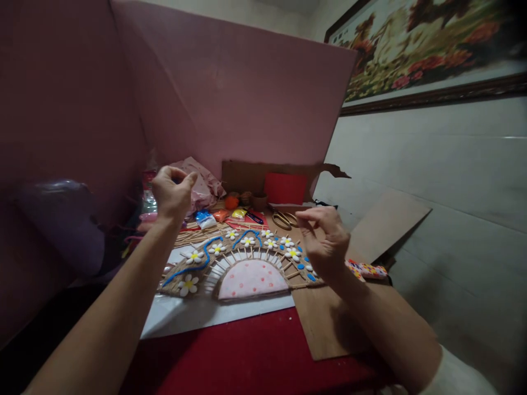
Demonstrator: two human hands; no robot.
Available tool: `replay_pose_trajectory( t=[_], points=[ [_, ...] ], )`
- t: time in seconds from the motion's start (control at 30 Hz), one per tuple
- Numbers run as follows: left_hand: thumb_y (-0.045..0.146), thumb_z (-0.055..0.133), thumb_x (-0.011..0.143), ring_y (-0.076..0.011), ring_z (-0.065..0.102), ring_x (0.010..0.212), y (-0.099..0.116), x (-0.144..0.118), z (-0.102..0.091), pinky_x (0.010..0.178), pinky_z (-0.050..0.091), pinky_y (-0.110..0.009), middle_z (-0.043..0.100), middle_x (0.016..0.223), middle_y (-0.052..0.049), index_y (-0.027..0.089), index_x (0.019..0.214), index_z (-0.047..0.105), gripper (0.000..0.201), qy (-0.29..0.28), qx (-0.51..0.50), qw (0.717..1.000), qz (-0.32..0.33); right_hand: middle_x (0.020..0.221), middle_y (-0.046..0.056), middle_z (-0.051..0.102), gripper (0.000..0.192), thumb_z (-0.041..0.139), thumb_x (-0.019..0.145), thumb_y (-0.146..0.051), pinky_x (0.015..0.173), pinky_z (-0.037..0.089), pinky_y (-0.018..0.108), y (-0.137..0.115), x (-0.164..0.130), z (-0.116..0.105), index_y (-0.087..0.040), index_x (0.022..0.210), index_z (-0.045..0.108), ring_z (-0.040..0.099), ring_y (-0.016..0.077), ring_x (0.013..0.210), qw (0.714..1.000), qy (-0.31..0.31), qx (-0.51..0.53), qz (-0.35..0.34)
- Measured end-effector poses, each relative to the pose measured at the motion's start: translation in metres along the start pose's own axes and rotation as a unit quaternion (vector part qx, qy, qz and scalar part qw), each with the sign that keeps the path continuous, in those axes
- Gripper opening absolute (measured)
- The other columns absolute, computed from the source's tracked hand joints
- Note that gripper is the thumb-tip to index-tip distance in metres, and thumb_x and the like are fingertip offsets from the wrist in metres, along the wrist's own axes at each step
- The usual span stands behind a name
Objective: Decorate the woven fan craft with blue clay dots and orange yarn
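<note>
Presently, notes by item:
Left hand (172, 193): raised above the desk at the far left, thumb and forefinger pinched together; whatever sits between them is too small to tell.
Right hand (325, 241): raised over the right end of the fan, fingers curled close, thumb meeting forefinger; holding something fine or nothing, cannot tell.
Fan (241, 263): a half-round craft piece lying flat on a white sheet (214, 310), between the two hands and below them, touched by neither.
Fan, done so far: pink dotted centre, ring of wooden sticks, woven rim, a row of white flowers with yellow middles, blue cord along the left part, blue dots on the right.
Fan, left to do: judged from the look alone, mostly small trim; the right rim carries dots but no cord.
Desk (255, 356): red cloth in front, brown cardboard (325, 329) under the right forearm.
Scissors (284, 219): lying beyond the fan, near the right hand, untouched.
Supplies (230, 211): small packets and an orange ball at the back, beside crumpled pink paper (206, 184).
</note>
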State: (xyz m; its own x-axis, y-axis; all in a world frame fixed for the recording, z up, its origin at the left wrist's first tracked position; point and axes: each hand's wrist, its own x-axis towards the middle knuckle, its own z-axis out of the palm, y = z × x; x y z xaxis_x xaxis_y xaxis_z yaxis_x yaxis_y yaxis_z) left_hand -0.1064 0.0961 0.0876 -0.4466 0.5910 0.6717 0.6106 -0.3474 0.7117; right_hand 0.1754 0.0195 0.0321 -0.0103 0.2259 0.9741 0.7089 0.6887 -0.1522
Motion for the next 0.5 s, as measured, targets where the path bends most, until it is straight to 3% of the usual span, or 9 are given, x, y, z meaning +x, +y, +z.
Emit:
replay_pose_trajectory(
  t=[0.07, 0.17, 0.27, 0.5],
  points=[
    [0.033, 0.062, 0.069, -0.0125, 0.054, 0.061, -0.008, 0.001, 0.007, 0.054, 0.039, -0.022, 0.058, 0.067, 0.000, 0.016, 0.071, 0.059, 0.018, -0.003, 0.033, 0.999, 0.002, 0.078, 0.003, 0.063, 0.015, 0.056, 0.080, -0.010, 0.073, 0.047, 0.036, 0.003, -0.011, 0.010, -0.022, 0.087, 0.062, 0.056, 0.0195, 0.079, 1.000, 0.000, -0.011, -0.027],
    [0.034, 0.058, 0.072, -0.0139, 0.058, 0.064, -0.020, -0.002, 0.017, 0.057, 0.040, -0.022, 0.064, 0.068, -0.002, 0.015, 0.072, 0.063, 0.020, -0.080, 0.132, 0.988, 0.011, 0.080, 0.004, 0.063, 0.019, 0.057, 0.078, -0.007, 0.073, 0.048, 0.036, 0.014, -0.034, 0.018, -0.022, 0.090, 0.063, 0.056, 0.0201, 0.080, 0.998, -0.030, -0.024, -0.055],
    [0.035, 0.050, 0.078, -0.0168, 0.062, 0.075, -0.031, -0.004, 0.023, 0.063, 0.041, -0.023, 0.069, 0.082, -0.006, 0.015, 0.082, 0.066, 0.026, -0.143, 0.245, 0.958, 0.040, 0.080, 0.004, 0.064, 0.021, 0.057, 0.077, -0.006, 0.072, 0.048, 0.036, 0.021, -0.048, 0.018, -0.022, 0.090, 0.063, 0.055, 0.0205, 0.079, 0.995, -0.069, -0.028, -0.071],
    [0.035, 0.047, 0.078, -0.0298, 0.063, 0.085, -0.050, -0.005, 0.027, 0.067, 0.041, -0.032, 0.071, 0.086, -0.014, 0.017, 0.078, 0.069, 0.029, -0.252, 0.346, 0.902, 0.048, 0.081, 0.005, 0.064, 0.020, 0.058, 0.078, -0.007, 0.074, 0.048, 0.036, 0.033, -0.041, 0.012, -0.021, 0.091, 0.064, 0.055, 0.0201, 0.081, 0.995, -0.051, -0.056, -0.059]
  ],
)
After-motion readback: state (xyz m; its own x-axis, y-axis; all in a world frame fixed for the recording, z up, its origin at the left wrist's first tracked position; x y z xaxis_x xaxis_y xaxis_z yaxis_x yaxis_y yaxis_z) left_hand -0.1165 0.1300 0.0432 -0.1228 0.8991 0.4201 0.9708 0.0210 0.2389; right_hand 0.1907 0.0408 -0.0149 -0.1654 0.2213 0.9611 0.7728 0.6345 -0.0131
